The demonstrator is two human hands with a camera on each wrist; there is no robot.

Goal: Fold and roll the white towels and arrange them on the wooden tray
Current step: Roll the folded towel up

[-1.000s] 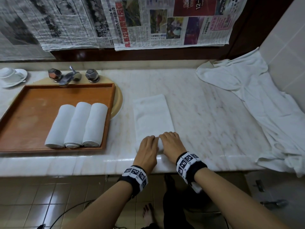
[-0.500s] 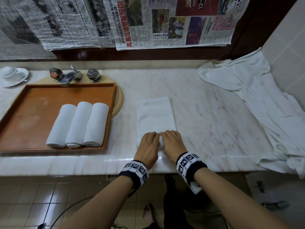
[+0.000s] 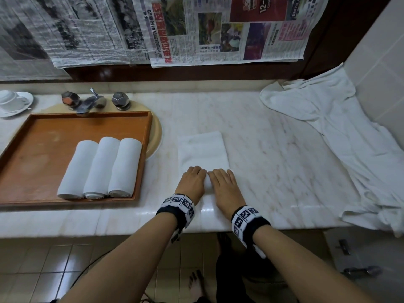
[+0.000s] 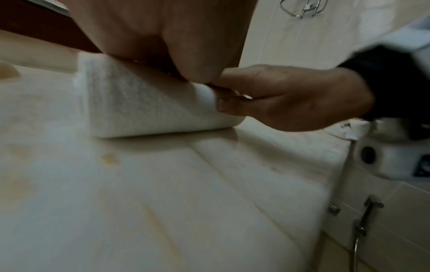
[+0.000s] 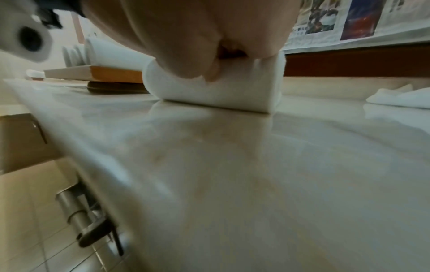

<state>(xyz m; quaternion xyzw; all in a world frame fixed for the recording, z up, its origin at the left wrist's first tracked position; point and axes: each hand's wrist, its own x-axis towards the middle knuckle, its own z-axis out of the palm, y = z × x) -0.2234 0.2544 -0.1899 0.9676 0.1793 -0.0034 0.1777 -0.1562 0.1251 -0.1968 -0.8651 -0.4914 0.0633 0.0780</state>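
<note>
This is a bathroom, likely in a hotel or guesthouse. A long pale marble vanity counter runs along a beige tiled wall, with a chrome tap with two faceted knobs at the far left. Below the counter, a chrome bidet sprayer on a hose hangs against the tiles (floor tiled too). Sheets of printed newspaper cover the far wall.

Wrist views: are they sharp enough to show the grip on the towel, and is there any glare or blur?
Left wrist view: soft, blurred; both hands' fingers curl onto the towel roll. Right wrist view: right hand fills the top, counter glossy with reflections, foreground smeared. Head view: dim, edges bowed, glare at the counter's front.
</note>
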